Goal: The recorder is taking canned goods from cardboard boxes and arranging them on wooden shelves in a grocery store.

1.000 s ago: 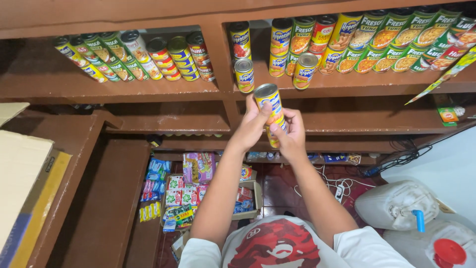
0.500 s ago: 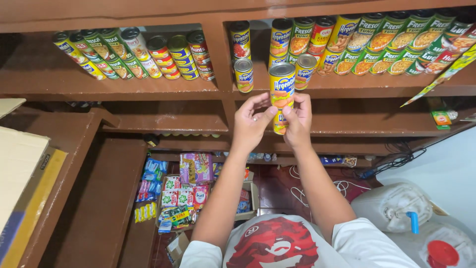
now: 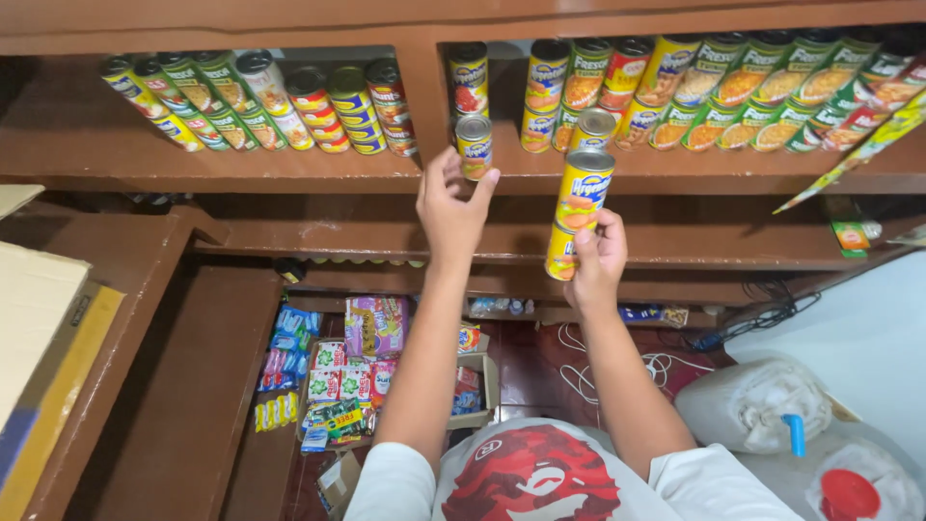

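Brown wooden shelves (image 3: 289, 169) fill the wall, and rows of cans lie along the top one, green and yellow ones at eleven o'clock and a longer run out toward one o'clock. Up at twelve, the left hand (image 3: 451, 207) has its fingers curled lightly around a small can (image 3: 474, 147) standing at the shelf edge by the upright post. Just right of it, the right hand (image 3: 596, 259) is wrapped around the lower half of a tall yellow can (image 3: 577, 212), held upright below the shelf edge and not yet set down. Most of the shelf looks stocked already; by my guess this one can is what's left. Down at six, packets (image 3: 338, 381) sit in a cardboard box on the floor, with white jugs (image 3: 757, 405) at four o'clock and flat cardboard (image 3: 29, 318) at nine.
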